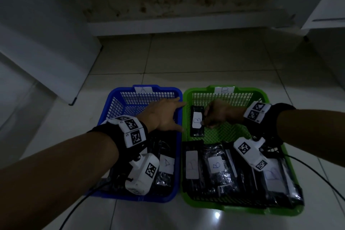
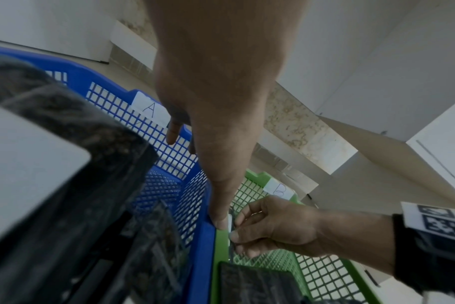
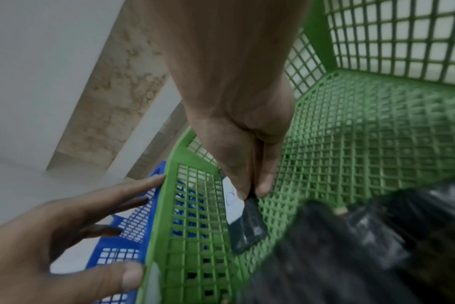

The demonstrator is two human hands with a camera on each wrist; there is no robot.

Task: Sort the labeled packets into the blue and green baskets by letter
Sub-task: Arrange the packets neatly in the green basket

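A blue basket tagged A stands left of a green basket tagged B on the floor. My right hand pinches the edge of a black packet with a white B label, low inside the green basket near its left wall. In the right wrist view thumb and fingers clamp that packet. My left hand lies spread with straight fingers on the rim where the two baskets meet; its thumb touches the blue rim. It holds nothing.
Several black B packets fill the near half of the green basket. An A packet lies in the near part of the blue basket, partly under my left wrist camera. Cables trail over the tiled floor. A stained wall base runs behind.
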